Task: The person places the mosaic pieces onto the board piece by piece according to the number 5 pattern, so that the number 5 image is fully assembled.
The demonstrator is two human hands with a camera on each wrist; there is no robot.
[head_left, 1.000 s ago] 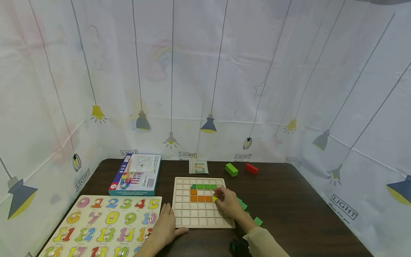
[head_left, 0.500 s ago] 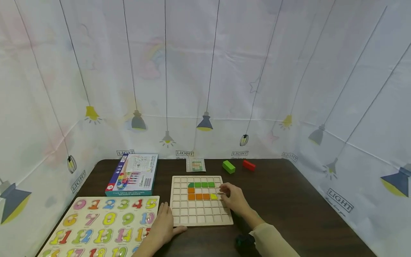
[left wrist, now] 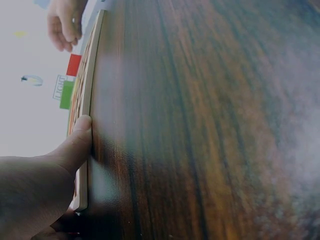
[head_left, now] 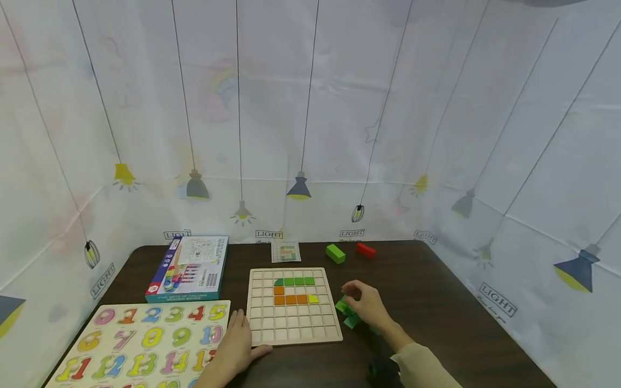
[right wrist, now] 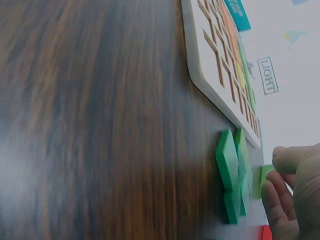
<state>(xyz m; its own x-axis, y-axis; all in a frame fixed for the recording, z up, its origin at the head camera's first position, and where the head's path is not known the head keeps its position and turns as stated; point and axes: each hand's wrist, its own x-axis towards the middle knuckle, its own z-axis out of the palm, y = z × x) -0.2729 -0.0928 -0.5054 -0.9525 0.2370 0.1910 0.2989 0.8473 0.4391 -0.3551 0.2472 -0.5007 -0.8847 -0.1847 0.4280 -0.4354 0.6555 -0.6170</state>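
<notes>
A wooden grid board [head_left: 293,326] lies on the table, with green pieces [head_left: 298,281] in one row, orange pieces [head_left: 290,299] below and a yellow piece [head_left: 313,298] at their right end. My left hand [head_left: 235,345] rests along the board's left side, its thumb touching the near edge in the left wrist view. Just right of the board, my right hand [head_left: 371,307] hovers over several loose green pieces [right wrist: 228,162]. Its fingers are loosely bent, and no piece shows between them. In the head view this hand partly hides the loose pieces.
A number puzzle board [head_left: 140,345] lies at the left, with a boxed set [head_left: 194,269] behind it. A small pattern card [head_left: 285,251], a green block [head_left: 336,254] and a red block [head_left: 366,250] are near the back edge. Patterned curtains surround the table.
My right hand has let go of the yellow piece, which now lies in the grid, and has moved right to the loose green pieces. The left hand stays by the board.
</notes>
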